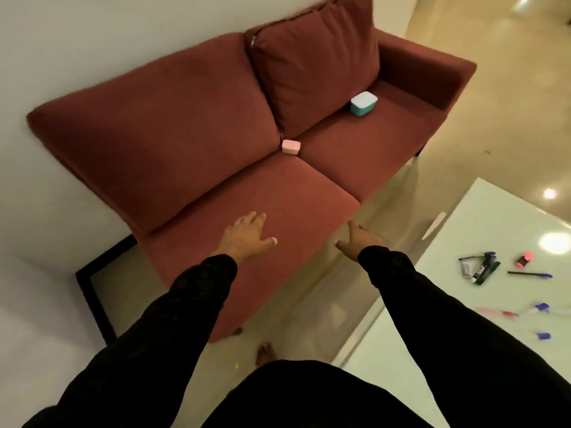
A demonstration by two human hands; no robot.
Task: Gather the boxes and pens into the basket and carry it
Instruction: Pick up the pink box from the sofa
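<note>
- Left hand (247, 234) & right hand (360, 239) – both empty, fingers spread, over sofa (216, 125) front.
- Pink box (290, 146), teal box (363, 103) on seat.
- Pens (480, 268) – blurry, maybe markers – on white table (463, 304).

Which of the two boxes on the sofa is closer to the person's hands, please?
The small pink box, lying at the seam between the seat cushions. The teal box with the white lid sits farther back, near the right armrest.
</note>
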